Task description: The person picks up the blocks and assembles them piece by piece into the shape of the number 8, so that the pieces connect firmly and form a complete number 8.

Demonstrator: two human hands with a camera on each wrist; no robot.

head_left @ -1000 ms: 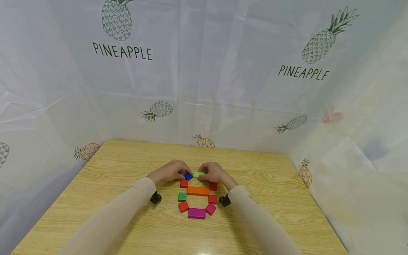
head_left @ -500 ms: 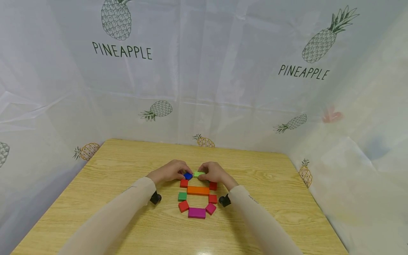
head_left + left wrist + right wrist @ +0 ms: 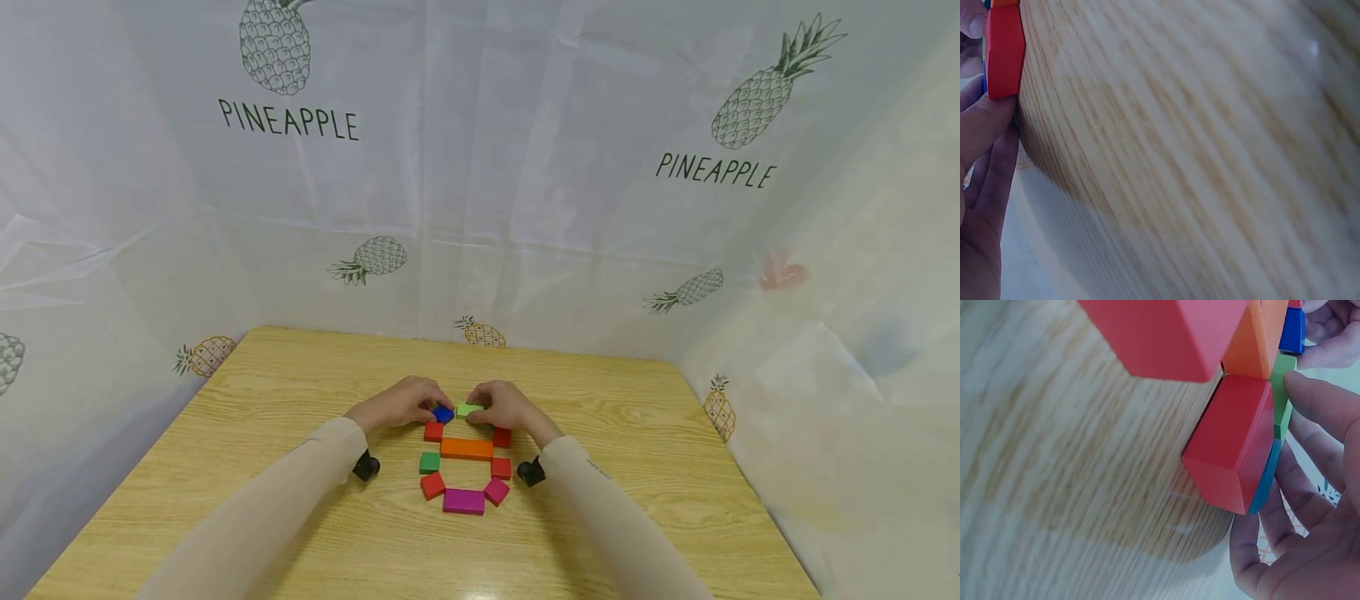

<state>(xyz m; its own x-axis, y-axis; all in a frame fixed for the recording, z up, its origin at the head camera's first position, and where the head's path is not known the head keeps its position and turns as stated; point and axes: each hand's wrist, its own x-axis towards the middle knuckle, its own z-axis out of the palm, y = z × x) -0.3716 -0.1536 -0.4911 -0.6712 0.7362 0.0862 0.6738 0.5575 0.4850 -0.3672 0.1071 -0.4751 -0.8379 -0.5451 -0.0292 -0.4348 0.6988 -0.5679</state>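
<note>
Between the thumb and fingers of my left hand (image 3: 405, 402) is a small blue block (image 3: 443, 414), at the top left of a ring of coloured blocks. My right hand (image 3: 506, 406) pinches a light green block (image 3: 468, 410) at the top, a narrow gap from the blue one in the head view. A teal block (image 3: 1266, 478) lies by the right fingers in the right wrist view; the hand hides it in the head view. Red blocks (image 3: 433, 432) sit just below each hand, and a long orange block (image 3: 467, 449) lies across between them.
Lower in the ring lie a green block (image 3: 430, 463), more red blocks (image 3: 501, 469), a pink block (image 3: 497, 492) and a long purple block (image 3: 463, 502). All rest on a wooden table (image 3: 637, 500). A pineapple-print curtain (image 3: 525, 208) hangs behind and beside it.
</note>
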